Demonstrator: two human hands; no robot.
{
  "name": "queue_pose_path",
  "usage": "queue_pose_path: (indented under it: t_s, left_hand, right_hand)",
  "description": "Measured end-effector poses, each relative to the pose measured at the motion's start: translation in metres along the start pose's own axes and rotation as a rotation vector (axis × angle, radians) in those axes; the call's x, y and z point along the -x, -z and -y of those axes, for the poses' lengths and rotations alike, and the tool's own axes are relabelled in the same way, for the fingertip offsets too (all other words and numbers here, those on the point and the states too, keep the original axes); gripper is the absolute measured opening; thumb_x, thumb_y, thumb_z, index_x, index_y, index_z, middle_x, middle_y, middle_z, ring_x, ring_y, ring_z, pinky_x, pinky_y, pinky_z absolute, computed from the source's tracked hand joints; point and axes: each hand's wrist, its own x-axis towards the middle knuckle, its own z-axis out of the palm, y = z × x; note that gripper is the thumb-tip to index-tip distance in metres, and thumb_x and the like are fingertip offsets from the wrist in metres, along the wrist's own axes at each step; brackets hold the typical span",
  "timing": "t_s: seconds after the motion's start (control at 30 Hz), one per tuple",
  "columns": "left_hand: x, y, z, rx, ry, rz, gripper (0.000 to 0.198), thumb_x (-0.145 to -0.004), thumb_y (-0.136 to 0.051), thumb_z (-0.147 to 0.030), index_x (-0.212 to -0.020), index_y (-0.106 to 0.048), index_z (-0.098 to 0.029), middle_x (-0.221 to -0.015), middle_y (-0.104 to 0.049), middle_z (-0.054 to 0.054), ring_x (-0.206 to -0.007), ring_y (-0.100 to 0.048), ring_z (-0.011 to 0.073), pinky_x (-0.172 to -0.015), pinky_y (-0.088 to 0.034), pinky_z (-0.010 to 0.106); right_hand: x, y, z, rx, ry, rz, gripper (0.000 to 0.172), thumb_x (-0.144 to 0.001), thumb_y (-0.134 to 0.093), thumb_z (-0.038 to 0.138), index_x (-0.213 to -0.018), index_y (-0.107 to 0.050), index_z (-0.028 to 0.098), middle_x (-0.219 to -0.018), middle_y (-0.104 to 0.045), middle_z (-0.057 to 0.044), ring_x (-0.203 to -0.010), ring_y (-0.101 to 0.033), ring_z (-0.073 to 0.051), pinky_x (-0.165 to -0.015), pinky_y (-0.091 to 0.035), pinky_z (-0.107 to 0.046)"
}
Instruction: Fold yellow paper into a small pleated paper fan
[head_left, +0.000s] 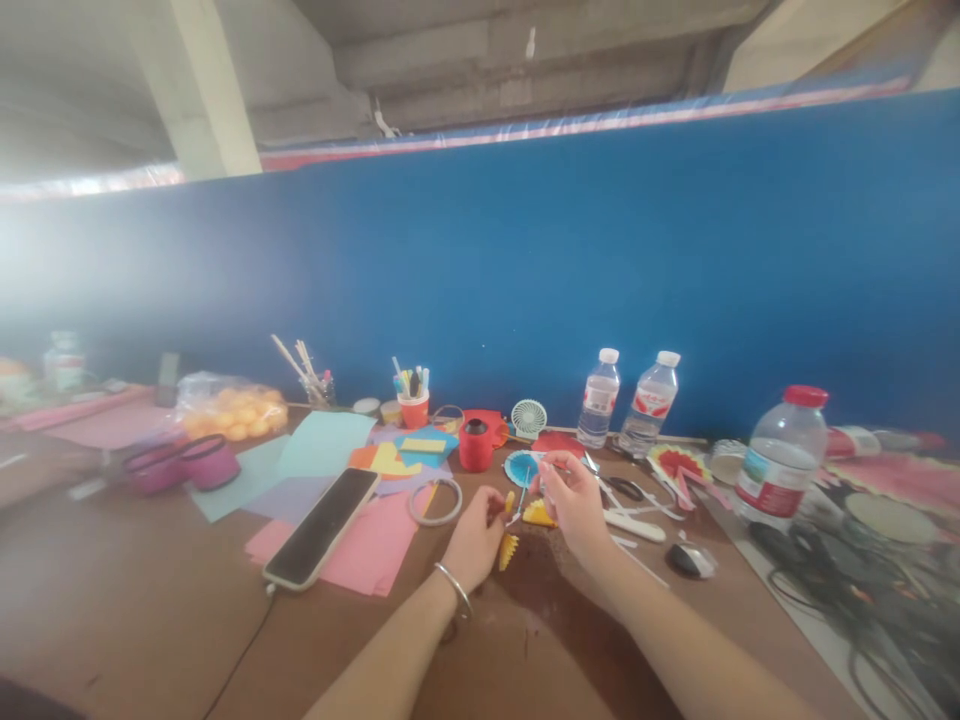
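My left hand [477, 540], with a silver bangle on the wrist, has its fingers closed on a yellow pleated paper piece [509, 552] that shows below and above the fingertips. A small white tip [514, 519] sticks out beside it. To the right, my right hand [573, 500] is raised in a pinch; what lies between its fingertips is too small to make out. Another yellow pleated paper piece [538, 514] lies on the table between the hands. Just behind them is a blue pleated paper disc [520, 467], partly covered by the right fingers.
Left of the hands lie a phone [322, 528], pink paper sheets [379, 545] and a roll of tape [436, 502]. A red cup-like object [475, 446] stands behind. Scissors [624, 488], a white-handled cutter [634, 526] and a large water bottle [783, 455] are on the right.
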Motion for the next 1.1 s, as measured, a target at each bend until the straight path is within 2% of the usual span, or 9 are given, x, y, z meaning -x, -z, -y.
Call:
queue_pose_path:
  t_s: [0.1,0.23,0.3,0.4,0.5,0.6,0.73,0.9,1.1]
  left_hand:
    - [-0.003,0.004,0.0,0.111,0.014,-0.029,0.006,-0.076,-0.044,-0.018,-0.082,-0.044,-0.018,-0.076,-0.052,-0.001,-0.071,-0.052,0.0121,-0.066,-0.043,0.024]
    - [-0.004,0.009,-0.003,0.219,0.041,-0.027,0.005,-0.072,-0.048,-0.017,-0.077,-0.046,-0.017,-0.07,-0.053,-0.002,-0.063,-0.053,0.0112,-0.06,-0.043,0.023]
    - [-0.004,0.011,-0.003,0.251,0.058,-0.03,0.006,-0.069,-0.05,-0.015,-0.074,-0.048,-0.016,-0.067,-0.054,-0.001,-0.061,-0.053,0.0114,-0.059,-0.043,0.023]
    - [-0.004,0.013,-0.003,0.274,0.085,-0.028,0.005,-0.066,-0.054,-0.016,-0.071,-0.055,-0.014,-0.066,-0.058,0.001,-0.063,-0.056,0.0139,-0.06,-0.043,0.025]
    - [-0.004,0.015,-0.004,0.282,0.11,-0.025,0.01,-0.064,-0.056,-0.016,-0.072,-0.061,-0.012,-0.069,-0.063,0.005,-0.066,-0.058,0.0168,-0.061,-0.044,0.026]
    - [-0.004,0.016,-0.006,0.285,0.125,-0.035,0.015,-0.063,-0.059,-0.018,-0.075,-0.064,-0.011,-0.074,-0.066,0.007,-0.07,-0.06,0.0188,-0.064,-0.045,0.028]
    - [-0.004,0.015,-0.005,0.29,0.126,-0.036,0.02,-0.063,-0.061,-0.022,-0.08,-0.066,-0.011,-0.079,-0.067,0.008,-0.072,-0.06,0.0199,-0.064,-0.046,0.029]
    - [-0.005,0.015,-0.003,0.315,0.124,-0.024,0.023,-0.063,-0.061,-0.021,-0.083,-0.066,-0.012,-0.083,-0.067,0.009,-0.075,-0.061,0.0205,-0.065,-0.047,0.029]
    - [-0.006,0.016,-0.004,0.375,0.125,-0.013,0.028,-0.062,-0.06,-0.018,-0.09,-0.063,-0.012,-0.079,-0.065,0.007,-0.071,-0.061,0.0183,-0.063,-0.048,0.028]
  right_hand:
    - [0.003,-0.005,0.003,0.013,0.003,0.003,0.022,-0.074,-0.054,0.04,-0.079,-0.045,0.021,-0.069,-0.062,0.0,-0.031,-0.044,-0.007,-0.031,-0.034,-0.021]
    - [0.003,-0.008,0.001,0.028,0.057,-0.009,0.02,-0.071,-0.058,0.037,-0.079,-0.047,0.022,-0.079,-0.064,-0.003,-0.057,-0.062,-0.017,-0.051,-0.049,-0.029]
    - [0.001,-0.007,-0.002,0.075,0.123,-0.046,0.02,-0.069,-0.06,0.034,-0.08,-0.049,0.021,-0.083,-0.064,-0.005,-0.076,-0.062,-0.021,-0.066,-0.05,-0.034]
    - [-0.002,-0.003,-0.005,0.192,0.202,-0.096,0.019,-0.069,-0.06,0.032,-0.082,-0.052,0.021,-0.105,-0.058,-0.011,-0.101,-0.053,-0.024,-0.081,-0.044,-0.04]
    - [-0.003,0.002,-0.007,0.322,0.265,-0.147,0.015,-0.07,-0.06,0.031,-0.078,-0.055,0.02,-0.119,-0.049,-0.011,-0.11,-0.045,-0.025,-0.089,-0.036,-0.042]
    - [-0.005,0.006,-0.006,0.346,0.294,-0.216,0.014,-0.068,-0.062,0.031,-0.07,-0.056,0.019,-0.102,-0.057,-0.009,-0.098,-0.052,-0.023,-0.084,-0.039,-0.038]
    - [-0.008,0.008,-0.005,0.125,0.222,-0.291,0.016,-0.069,-0.061,0.032,-0.067,-0.054,0.018,-0.066,-0.056,0.001,-0.065,-0.054,-0.014,-0.063,-0.043,-0.027]
    - [-0.016,0.012,-0.001,-0.17,0.111,-0.455,0.019,-0.062,-0.067,0.031,-0.072,-0.058,0.017,-0.059,-0.057,0.003,-0.053,-0.051,-0.009,-0.051,-0.041,-0.022]
    - [-0.023,0.017,-0.001,-0.379,0.001,-0.324,0.024,-0.054,-0.073,0.025,-0.073,-0.059,0.018,-0.061,-0.062,0.002,-0.056,-0.056,-0.01,-0.051,-0.043,-0.021]
